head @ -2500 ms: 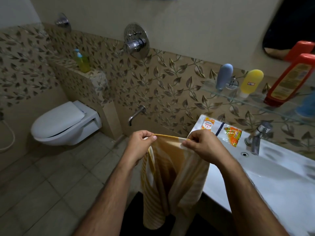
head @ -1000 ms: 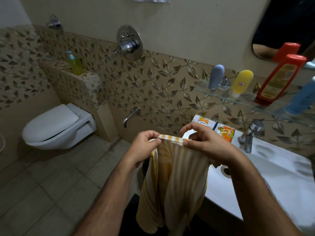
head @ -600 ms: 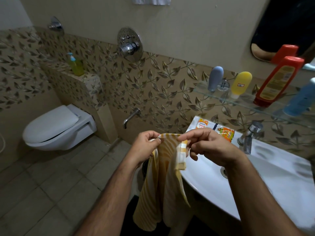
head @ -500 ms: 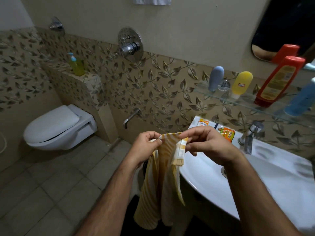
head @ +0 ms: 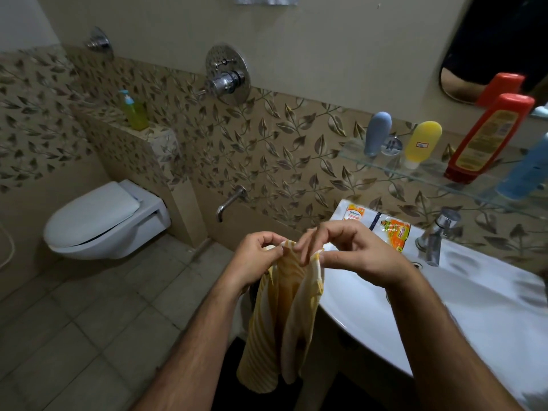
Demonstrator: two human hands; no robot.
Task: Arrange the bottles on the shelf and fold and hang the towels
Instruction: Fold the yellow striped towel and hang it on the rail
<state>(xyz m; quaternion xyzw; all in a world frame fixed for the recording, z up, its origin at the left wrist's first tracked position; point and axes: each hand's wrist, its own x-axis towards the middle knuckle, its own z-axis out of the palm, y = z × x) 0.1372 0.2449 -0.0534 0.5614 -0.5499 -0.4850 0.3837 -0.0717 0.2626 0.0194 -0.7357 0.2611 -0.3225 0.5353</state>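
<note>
— Where is our towel [head: 284,315]?
— We hold it in the air, beside the front left edge of the sink [head: 462,315]; it hangs in long folds from its top edge, not yet a neat fold and not hung.
— And our hands?
— Our left hand [head: 255,262] pinches the top edge with curled fingers. Our right hand [head: 353,253] pinches the other end of that edge, just beside the left, other fingers loosely bent.
— The bottles?
— Four stand in a row on the glass shelf [head: 439,170]: grey bottle [head: 376,132], yellow bottle [head: 422,142], red bottle [head: 489,137], and blue bottle [head: 530,170] at its right end. We judge that part mostly done; folding and hanging remain.
</note>
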